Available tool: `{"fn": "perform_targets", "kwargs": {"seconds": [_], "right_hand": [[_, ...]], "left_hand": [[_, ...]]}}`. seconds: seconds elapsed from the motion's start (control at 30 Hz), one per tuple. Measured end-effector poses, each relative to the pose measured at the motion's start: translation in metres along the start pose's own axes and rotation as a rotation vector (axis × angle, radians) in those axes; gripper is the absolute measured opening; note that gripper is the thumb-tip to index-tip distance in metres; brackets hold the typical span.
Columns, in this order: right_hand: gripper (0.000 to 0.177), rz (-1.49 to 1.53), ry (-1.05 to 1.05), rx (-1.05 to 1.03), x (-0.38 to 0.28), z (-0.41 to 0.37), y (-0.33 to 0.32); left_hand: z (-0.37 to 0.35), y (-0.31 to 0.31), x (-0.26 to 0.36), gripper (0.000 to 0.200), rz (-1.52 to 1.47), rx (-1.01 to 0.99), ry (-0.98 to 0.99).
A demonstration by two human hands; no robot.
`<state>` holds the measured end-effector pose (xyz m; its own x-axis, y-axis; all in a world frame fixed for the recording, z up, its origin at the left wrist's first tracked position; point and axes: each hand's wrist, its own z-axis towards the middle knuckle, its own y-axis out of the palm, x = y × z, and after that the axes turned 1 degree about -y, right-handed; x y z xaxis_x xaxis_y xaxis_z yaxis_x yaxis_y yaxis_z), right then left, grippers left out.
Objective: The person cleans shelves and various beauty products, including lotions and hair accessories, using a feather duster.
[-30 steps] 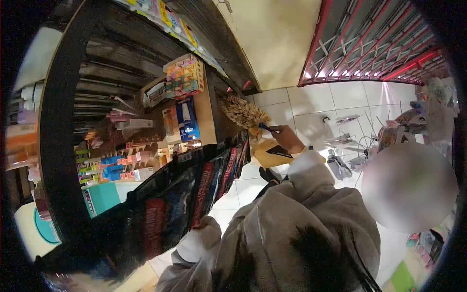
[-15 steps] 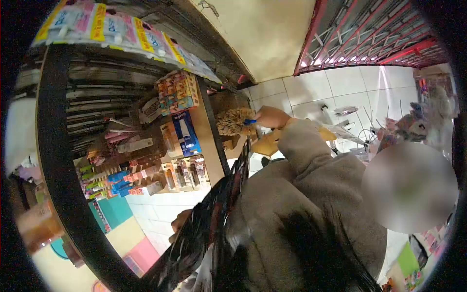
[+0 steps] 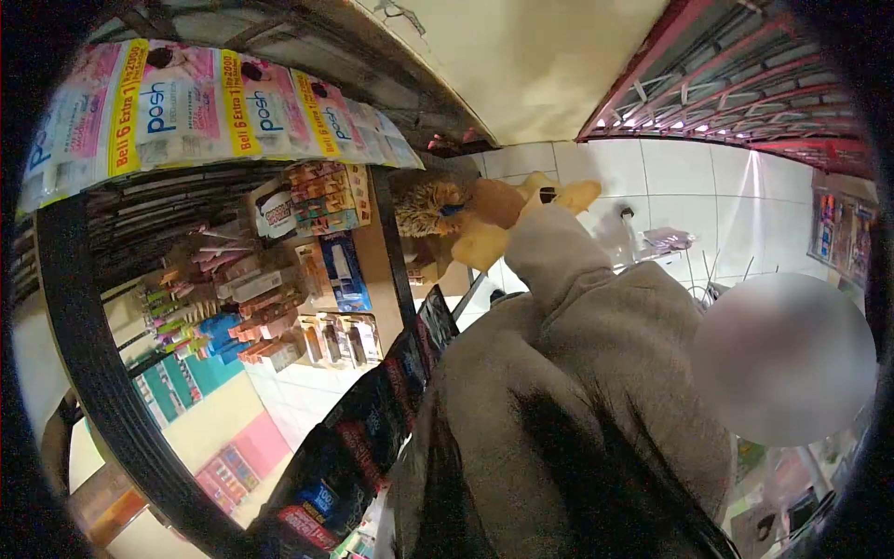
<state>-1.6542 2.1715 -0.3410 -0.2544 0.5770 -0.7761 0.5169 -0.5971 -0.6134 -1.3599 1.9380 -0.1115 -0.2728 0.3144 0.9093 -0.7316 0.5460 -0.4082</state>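
Observation:
My right hand reaches out from a grey sleeve, its fingers wrapped round the blue handle of a duster. The duster's head is shaggy, mottled brown and beige, and lies against the far end of the shelf unit, by brown cardboard. Yellow soft-looking pieces stick out on both sides of the wrist; what they are I cannot make out. My left hand does not show. A hanging strip of black sachets runs across the lower left, close to my grey top.
A black-framed shelf on the left holds boxed goods, including a blue box. Posh sachets hang along its top. White floor tiles lead to a red folding gate. Wrapped goods lie on the right.
My right hand and the duster have moved left and slightly up in view. The left hand, visible earlier behind the black sachets, is out of sight. The view has shifted, showing more hanging sachets.

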Motion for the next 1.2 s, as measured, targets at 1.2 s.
{"fn": "perform_targets", "kwargs": {"seconds": [1.2], "right_hand": [[0.025,0.17,-0.29,0.066,0.025,0.049,0.06]], "left_hand": [[-0.013,-0.006,0.011,0.062,0.035,-0.015,-0.033]]}}
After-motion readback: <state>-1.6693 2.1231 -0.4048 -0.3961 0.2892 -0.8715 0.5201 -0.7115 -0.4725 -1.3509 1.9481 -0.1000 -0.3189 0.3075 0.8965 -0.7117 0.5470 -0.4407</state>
